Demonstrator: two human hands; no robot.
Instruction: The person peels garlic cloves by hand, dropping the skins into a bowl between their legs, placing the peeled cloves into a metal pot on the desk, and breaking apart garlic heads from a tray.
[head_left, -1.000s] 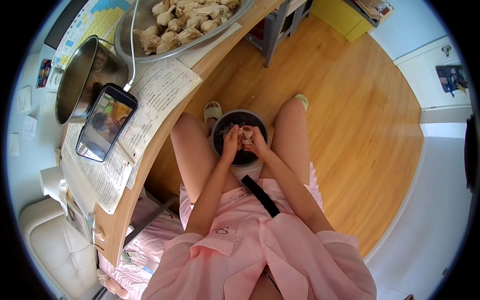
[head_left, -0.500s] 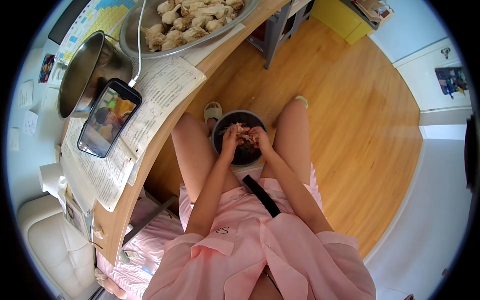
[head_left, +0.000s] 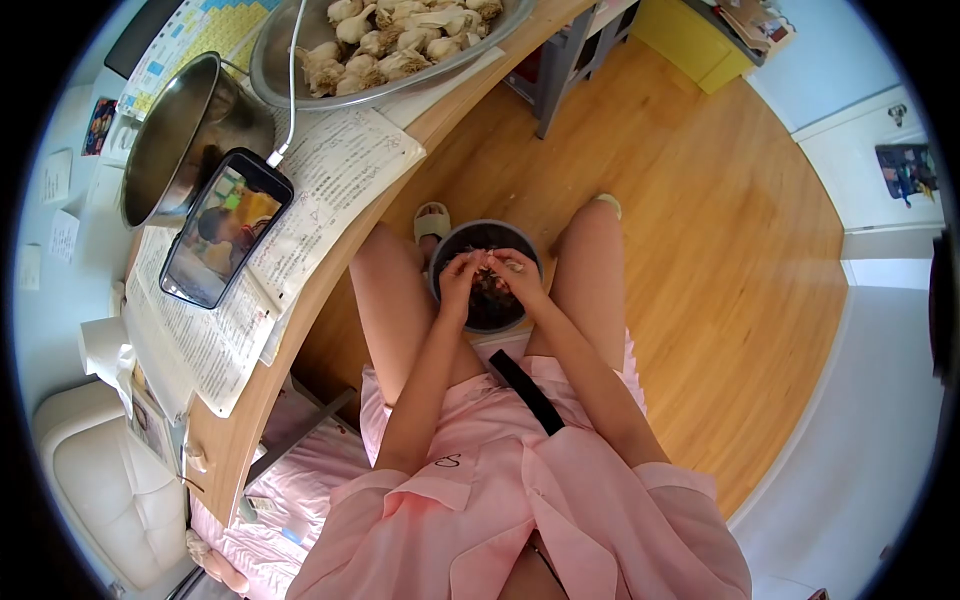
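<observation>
Along the left side, a padded white headboard point(head_left: 120, 490) stands beside a pink-covered bed point(head_left: 290, 515), low behind the desk point(head_left: 222, 440). Up on the desk, a steel pot point(head_left: 237, 125) is tipped towards the left, with a phone point(head_left: 228, 228) leaning close against it over written sheets point(head_left: 215, 350). A white cable point(head_left: 293, 100) rises from the phone's top end and crosses a wide metal basin point(head_left: 272, 66) heaped with garlic bulbs point(head_left: 418, 38), which is well apart from the hands; the desk's edge and the left knee lie between.

Next, the left hand point(head_left: 459, 278) hangs over a dark bucket point(head_left: 458, 237) between the knees, fingers bent, tips meeting those of the other hand; whether its grip pinches anything I cannot tell. Just right of those tips is a pale piece point(head_left: 513, 266), probably garlic, nearer to the right hand point(head_left: 517, 283), whose grip seems closed around it. It is too small and too covered by fingers to show a long axis. Both forearms slant inward, so the hands face each other across it. Below them, brownish flakes point(head_left: 490, 300) line the bucket.

Further right come the other knee, the wooden floor point(head_left: 740, 250), a yellow box point(head_left: 685, 45) at the top and a white door point(head_left: 865, 165).
</observation>
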